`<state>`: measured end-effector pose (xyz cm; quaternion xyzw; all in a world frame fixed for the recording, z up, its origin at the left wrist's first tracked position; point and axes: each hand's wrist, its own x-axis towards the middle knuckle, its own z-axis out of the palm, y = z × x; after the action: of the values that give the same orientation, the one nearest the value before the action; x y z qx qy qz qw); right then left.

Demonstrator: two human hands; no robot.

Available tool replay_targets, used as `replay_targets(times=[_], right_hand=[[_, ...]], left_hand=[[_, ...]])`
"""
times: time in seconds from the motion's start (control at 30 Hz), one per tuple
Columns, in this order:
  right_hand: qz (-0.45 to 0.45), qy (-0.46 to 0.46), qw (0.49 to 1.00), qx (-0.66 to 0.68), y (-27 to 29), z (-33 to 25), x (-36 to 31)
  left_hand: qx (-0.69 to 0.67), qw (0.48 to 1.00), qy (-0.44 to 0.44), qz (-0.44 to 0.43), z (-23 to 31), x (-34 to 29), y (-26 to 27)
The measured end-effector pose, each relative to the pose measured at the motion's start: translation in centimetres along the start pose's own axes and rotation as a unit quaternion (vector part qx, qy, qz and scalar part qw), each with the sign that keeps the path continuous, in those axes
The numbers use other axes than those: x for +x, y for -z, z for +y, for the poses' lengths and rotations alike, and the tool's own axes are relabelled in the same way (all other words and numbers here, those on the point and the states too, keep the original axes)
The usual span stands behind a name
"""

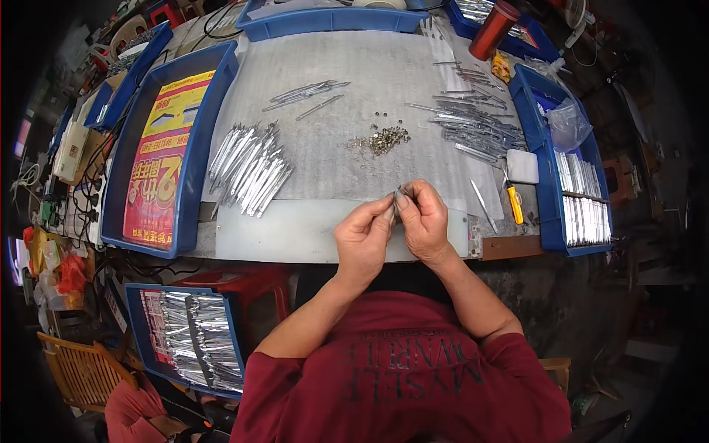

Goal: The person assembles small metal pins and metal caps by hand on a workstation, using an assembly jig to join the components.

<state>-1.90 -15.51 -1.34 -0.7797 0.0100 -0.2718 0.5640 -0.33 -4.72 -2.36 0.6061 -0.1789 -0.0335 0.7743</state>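
Over the front of the worktable, my left hand [365, 235] and my right hand [423, 219] meet with thumbs and fingertips pinched together. Whatever lies between the fingertips is too small and covered to make out. Just beyond them is a heap of small brass-coloured round parts [384, 140], a few strayed from it. A thick pile of slim silvery metal strips [251, 168] lies to the left, with a few more strips [306, 94] farther back. On the right spreads another pile of similar strips [478, 125].
A blue tray [193, 148] with a printed sheet stands left; another blue tray [548, 177] holds strips and a plastic bag at right. Near it lie a yellow-handled tool [514, 204], a white block [523, 167] and a thin pointed rod [484, 205]. A red cylinder [494, 29] stands far right.
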Motion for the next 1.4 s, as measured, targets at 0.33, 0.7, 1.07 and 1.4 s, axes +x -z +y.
replay_targets(times=[0.33, 0.7, 1.07, 1.4], right_hand=[[0.005, 0.025, 0.999, -0.04, 0.0, 0.0, -0.1], [0.006, -0.006, 0.998, -0.056, -0.3, 0.4, -0.6], [0.016, -0.066, 0.997, -0.025, 3.8, 1.0, -1.8], [0.016, -0.055, 0.997, -0.046, 5.2, 1.0, -2.6]], left_hand=[[0.071, 0.995, -0.067, 0.007, -0.1, 0.1, 0.0], [-0.15, 0.979, 0.14, 0.007, 0.3, 0.0, 0.0], [0.363, 0.905, -0.19, -0.116, 1.8, 0.2, 3.7], [0.485, 0.785, -0.217, -0.318, 2.5, 0.4, 4.7]])
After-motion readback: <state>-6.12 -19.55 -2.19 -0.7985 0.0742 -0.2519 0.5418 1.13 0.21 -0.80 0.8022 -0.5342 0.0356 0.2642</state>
